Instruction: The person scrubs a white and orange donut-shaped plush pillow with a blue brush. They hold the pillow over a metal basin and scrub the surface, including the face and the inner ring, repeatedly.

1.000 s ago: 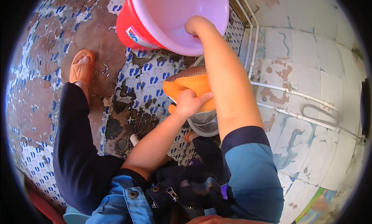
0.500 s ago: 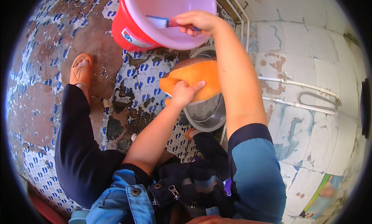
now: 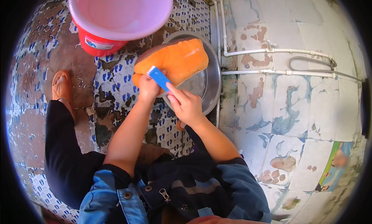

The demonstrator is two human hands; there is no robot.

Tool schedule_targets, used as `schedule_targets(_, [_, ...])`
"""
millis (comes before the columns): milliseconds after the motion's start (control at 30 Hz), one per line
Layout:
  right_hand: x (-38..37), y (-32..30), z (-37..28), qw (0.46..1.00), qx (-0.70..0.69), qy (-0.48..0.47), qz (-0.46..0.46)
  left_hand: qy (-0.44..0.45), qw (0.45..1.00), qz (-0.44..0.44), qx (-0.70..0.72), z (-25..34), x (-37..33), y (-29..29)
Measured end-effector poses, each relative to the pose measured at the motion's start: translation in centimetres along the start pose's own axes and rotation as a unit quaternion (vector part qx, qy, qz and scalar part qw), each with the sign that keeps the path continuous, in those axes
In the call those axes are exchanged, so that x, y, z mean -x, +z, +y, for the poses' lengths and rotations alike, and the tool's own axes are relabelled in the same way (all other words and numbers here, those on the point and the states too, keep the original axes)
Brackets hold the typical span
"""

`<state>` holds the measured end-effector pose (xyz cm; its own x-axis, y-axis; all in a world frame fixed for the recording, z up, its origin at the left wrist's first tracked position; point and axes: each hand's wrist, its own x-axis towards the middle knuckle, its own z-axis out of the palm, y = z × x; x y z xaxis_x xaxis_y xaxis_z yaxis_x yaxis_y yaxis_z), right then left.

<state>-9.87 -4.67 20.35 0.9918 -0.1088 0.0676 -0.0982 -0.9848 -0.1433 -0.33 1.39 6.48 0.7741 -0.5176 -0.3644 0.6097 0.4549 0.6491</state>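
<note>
A soft, thick orange plush piece (image 3: 176,63) with a brown mesh-like panel lies over a grey metal basin (image 3: 214,82). My left hand (image 3: 148,87) is closed on its near left end, the fingers partly hidden behind a brush. That blue brush (image 3: 159,79) with pale bristles is gripped by my right hand (image 3: 187,106), index finger stretched along its handle. Its head is over the orange piece, close beside my left hand; whether the bristles touch the cloth I cannot tell.
A red bucket (image 3: 97,49) with a pink inside stands beyond, at the upper left. White pipes (image 3: 290,51) and a grey hose (image 3: 294,64) run along the stained tiled wall (image 3: 286,108) on the right. The floor (image 3: 116,75) is patchy, with blue footprint patterns.
My right hand with the brush has come from the bucket down to the orange plush piece. The plush piece now shows more of its orange side. The view has shifted rightward.
</note>
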Motion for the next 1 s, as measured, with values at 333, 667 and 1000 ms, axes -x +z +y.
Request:
schedule_targets(333, [-4.2, -0.8, 5.9, 0.975, 0.033, 0.135, 0.174, 0.067, 0.991, 0.085, -0.073, -2.3, 0.6, 3.3])
schedule_targets(667, [-5.8, -2.6, 6.0, 0.977, -0.041, 0.190, 0.089, 0.106, 0.984, 0.095, -0.103, -2.6, 1.4, 3.5])
schedule_targets(1000, [-5.1, -2.1, 5.4, 0.975, -0.011, 0.217, 0.041, 0.073, 0.973, 0.079, -0.203, -2.9, 2.2, 3.2])
